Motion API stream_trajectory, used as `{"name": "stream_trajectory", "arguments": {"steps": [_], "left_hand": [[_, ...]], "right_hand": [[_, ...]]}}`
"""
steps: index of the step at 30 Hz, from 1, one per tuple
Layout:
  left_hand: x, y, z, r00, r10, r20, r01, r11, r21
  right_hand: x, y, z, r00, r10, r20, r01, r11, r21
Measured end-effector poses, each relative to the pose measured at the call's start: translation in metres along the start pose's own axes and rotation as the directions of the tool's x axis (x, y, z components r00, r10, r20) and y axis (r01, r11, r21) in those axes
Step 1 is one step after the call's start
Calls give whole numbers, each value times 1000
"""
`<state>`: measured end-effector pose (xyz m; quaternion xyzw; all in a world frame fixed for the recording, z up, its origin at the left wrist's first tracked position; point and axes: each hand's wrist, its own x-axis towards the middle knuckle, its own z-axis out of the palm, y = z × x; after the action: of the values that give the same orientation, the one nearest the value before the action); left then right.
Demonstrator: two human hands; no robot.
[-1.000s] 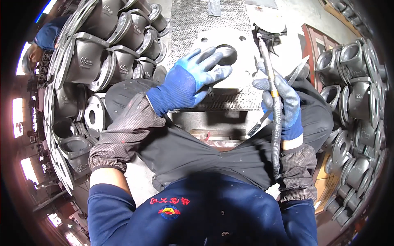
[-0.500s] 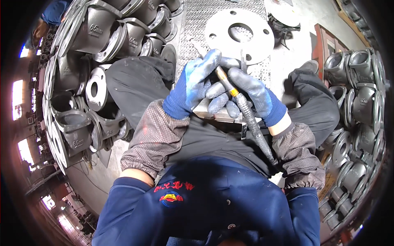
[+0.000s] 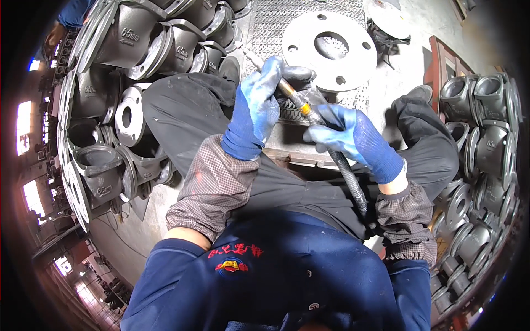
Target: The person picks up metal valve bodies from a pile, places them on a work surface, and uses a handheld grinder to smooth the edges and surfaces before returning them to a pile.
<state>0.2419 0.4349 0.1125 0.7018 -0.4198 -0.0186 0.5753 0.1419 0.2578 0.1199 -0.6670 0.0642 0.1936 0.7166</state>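
Hose-fed tool between two gloved grips, slim tip exposed

Grey, flanged metal castings (image 3: 124, 36) are piled left of the left grip; similar grey metal castings (image 3: 491, 140) stand right of the right grip, near a red-brown metal frame (image 3: 441, 66). Pale floor (image 3: 118, 237) shows behind and left of the left grip. Ahead of both grips lies a grey, rough-patterned surface (image 3: 270, 27), bearing a pale, round flange (image 3: 306, 33) with a wide central opening, apart from either grip.

A grey, ribbed hose (image 3: 348, 176) trails behind the right grip from a slim, bronze-coloured tool (image 3: 287, 88) with a yellow band. The blue-gloved left grip (image 3: 259, 96) is curled round the tool's front; the blue-gloved right grip (image 3: 350, 132) lies over its hose end, fingers partly spread, its firmness impossible to tell.

If the tool ran, its tip, just beyond the left grip, could snag the glove. A forearm tugging the hose could swing it toward the left-hand pile.
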Motion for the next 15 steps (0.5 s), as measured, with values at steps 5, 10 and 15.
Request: {"name": "stream_trajectory", "arguments": {"steps": [5,10,15], "left_hand": [[-9,7,10,863,-505,13,378,629,-679],[-3,1,13,828,-558,66,477,636,-606],[5,5,26,827,-557,71,438,561,-702]], "right_hand": [[-4,5,4,998,23,66,-24,1000,6],[-12,-11,3,997,62,44,-69,984,164],[-10,0,-11,998,53,42,-60,975,212]]}}
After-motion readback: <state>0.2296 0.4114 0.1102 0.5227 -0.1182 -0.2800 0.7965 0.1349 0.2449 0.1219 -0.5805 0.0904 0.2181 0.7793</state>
